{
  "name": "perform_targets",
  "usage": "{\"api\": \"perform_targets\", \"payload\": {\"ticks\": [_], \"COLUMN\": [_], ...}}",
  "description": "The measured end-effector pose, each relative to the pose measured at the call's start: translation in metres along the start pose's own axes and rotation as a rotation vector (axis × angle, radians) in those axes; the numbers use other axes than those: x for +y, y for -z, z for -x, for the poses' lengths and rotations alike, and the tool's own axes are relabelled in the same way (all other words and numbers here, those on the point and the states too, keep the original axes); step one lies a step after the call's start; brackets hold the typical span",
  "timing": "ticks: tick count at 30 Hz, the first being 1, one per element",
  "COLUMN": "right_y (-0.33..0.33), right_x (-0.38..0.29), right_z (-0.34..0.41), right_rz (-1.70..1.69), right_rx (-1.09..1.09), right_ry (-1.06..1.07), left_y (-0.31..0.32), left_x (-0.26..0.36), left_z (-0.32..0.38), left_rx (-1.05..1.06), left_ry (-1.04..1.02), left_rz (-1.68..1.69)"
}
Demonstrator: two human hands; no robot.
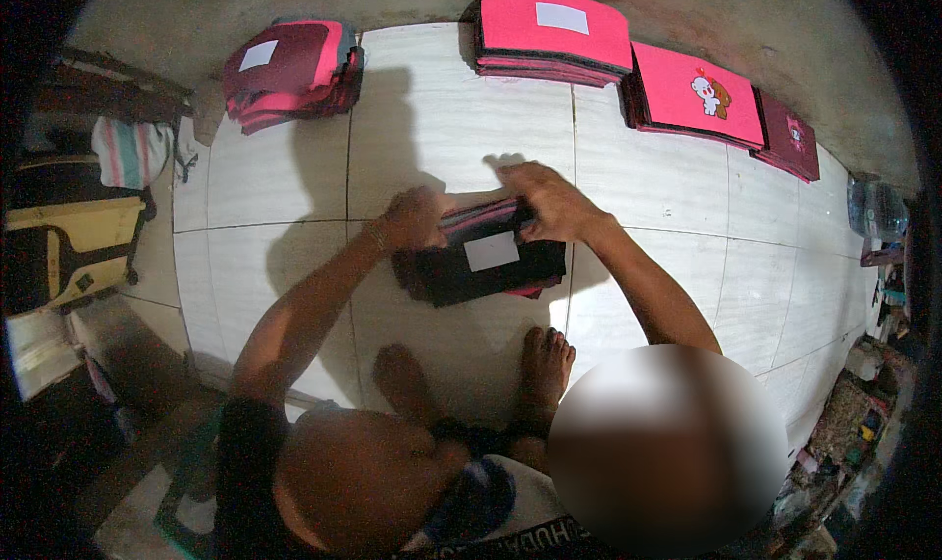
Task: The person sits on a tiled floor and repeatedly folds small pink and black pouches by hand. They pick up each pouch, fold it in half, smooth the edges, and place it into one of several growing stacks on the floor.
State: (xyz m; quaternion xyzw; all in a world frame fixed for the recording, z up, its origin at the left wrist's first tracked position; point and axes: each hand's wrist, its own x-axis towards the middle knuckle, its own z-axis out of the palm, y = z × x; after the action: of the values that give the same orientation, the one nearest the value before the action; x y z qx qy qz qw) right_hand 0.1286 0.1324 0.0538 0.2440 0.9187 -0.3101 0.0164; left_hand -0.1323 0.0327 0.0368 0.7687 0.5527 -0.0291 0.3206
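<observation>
Both hands grip opposite ends of a bundle of layered cut fabric pieces [482,218], with dark and pink edges showing. My left hand [416,218] closes over the bundle's left end, its fingers partly in shadow. At the right end, my right hand [552,201] has its thumb on the near side and its fingers on the far side. Just on the near side of the bundle is a stack of black fabric pieces [441,280] on the floor, a blank-looking white paper label [491,251] on top. Whether the bundle rests on that stack or is held above it, I cannot tell.
Against the wall lie a maroon and pink stack [294,63], a labelled pink stack [552,37], a pink stack with printed bears [692,96] and a maroon stack [787,137]. A plastic bottle [876,210] is far right; a yellow and black case [77,243] stands left.
</observation>
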Motion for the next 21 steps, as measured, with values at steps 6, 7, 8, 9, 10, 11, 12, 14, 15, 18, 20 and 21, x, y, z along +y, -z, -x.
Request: {"api": "perform_targets", "payload": {"ticks": [6,7,8,9,10,11,12,14,15,18,20,21], "right_y": [0.005,0.011,0.022,0.035,0.041,0.040,0.042,0.032,0.016,-0.012,-0.003,0.005], "right_x": [-0.023,-0.037,-0.051,-0.068,-0.082,-0.089,-0.095,-0.092,-0.084,-0.068,-0.058,-0.054], "right_z": [-0.015,-0.010,-0.003,0.006,0.013,0.019,0.024,0.027,0.026,0.025,0.021,0.017], "right_rz": [0.031,0.091,0.149,0.207,0.305,0.352,0.404,0.441,0.459,0.469,0.386,0.349], "right_rx": [-0.420,-0.362,-0.303,-0.251,-0.190,-0.138,-0.079,0.014,0.023,-0.008,-0.082,-0.112], "right_ry": [-0.092,-0.090,-0.091,-0.097,-0.099,-0.094,-0.093,-0.078,-0.041,0.033,-0.018,-0.042], "left_y": [-0.003,-0.005,-0.006,-0.007,0.006,0.034,0.050,0.027,0.016,-0.001,0.006,0.014], "left_x": [0.029,0.031,0.032,0.036,0.050,0.072,0.084,0.075,0.069,0.060,0.058,0.059], "left_z": [0.026,0.037,0.046,0.055,0.066,0.075,0.077,0.073,0.069,0.044,0.037,0.035], "left_rx": [0.224,0.293,0.360,0.425,0.388,0.355,0.327,0.414,0.442,0.456,0.284,0.204], "left_ry": [0.000,0.012,0.021,0.029,0.104,0.170,0.229,0.184,0.147,-0.010,-0.008,-0.009], "left_rz": [0.106,0.051,-0.005,-0.053,-0.028,-0.003,0.016,-0.133,-0.178,-0.264,-0.246,-0.244]}}
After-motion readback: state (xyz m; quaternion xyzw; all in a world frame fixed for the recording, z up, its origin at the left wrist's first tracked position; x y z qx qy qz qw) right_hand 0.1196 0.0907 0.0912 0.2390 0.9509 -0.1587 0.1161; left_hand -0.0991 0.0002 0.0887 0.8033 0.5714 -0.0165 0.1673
